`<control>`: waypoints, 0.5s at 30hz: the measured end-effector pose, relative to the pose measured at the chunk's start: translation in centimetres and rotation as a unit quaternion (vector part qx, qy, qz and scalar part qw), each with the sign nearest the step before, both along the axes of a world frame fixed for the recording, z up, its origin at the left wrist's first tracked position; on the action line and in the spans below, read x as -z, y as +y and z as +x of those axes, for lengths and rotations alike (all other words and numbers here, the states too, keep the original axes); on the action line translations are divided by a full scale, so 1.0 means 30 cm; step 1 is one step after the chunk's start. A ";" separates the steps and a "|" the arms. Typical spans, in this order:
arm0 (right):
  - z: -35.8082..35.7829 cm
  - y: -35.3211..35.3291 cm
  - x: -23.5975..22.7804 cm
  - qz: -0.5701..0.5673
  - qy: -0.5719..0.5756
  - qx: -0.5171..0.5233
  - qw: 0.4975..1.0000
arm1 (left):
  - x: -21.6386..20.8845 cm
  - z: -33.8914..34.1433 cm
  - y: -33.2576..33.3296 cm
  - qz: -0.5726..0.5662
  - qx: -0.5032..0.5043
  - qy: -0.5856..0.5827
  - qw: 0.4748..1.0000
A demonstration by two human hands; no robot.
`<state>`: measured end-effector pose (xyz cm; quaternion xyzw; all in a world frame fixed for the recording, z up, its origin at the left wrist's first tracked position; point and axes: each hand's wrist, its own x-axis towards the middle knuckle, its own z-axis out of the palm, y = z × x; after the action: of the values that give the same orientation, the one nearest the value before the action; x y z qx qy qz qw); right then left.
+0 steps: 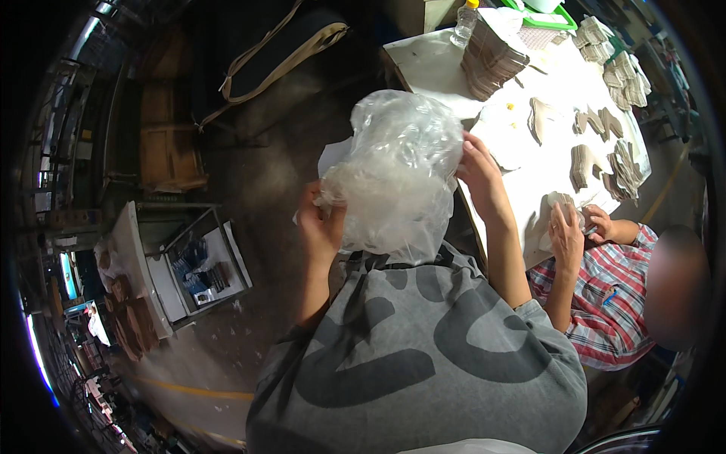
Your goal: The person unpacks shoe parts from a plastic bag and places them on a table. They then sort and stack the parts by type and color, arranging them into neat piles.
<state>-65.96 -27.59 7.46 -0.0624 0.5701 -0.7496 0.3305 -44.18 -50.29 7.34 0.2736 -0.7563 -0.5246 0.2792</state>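
Note:
A large, crumpled clear plastic bag (401, 166) is held up in front of my chest. My left hand (321, 223) pinches its bunched left side, the thumb and fingers partly covered by the folds. On the other side my right hand (482, 168) grips the bag's upper right edge with curled fingers. Behind the bag, a white sheet (333, 157) sticks out at the left; the rest of it is hidden. Whether anything lies inside the bag I cannot tell.
To the right, a sunlit white table (423, 64) bears stacks of grey-brown cut pieces (491, 60) and a clear bottle (463, 24). A co-worker in a plaid shirt (605, 310) handles pieces at its near edge. An open metal cabinet (144, 265) stands left.

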 end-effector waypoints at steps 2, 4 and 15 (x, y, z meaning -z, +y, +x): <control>0.008 0.001 -0.027 0.023 0.063 -0.013 0.998 | -0.003 0.011 -0.011 0.027 0.005 0.050 0.998; 0.022 -0.021 -0.051 0.083 0.145 -0.016 0.986 | -0.007 0.018 -0.012 0.043 -0.008 0.109 0.993; 0.054 -0.107 -0.131 0.070 0.101 -0.116 0.986 | -0.026 0.066 0.016 0.240 -0.193 0.116 0.944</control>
<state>-64.34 -30.80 11.39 -0.1806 0.6408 -0.6539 0.3595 -42.20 -49.81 8.13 0.4104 -0.5030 -0.6551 0.3866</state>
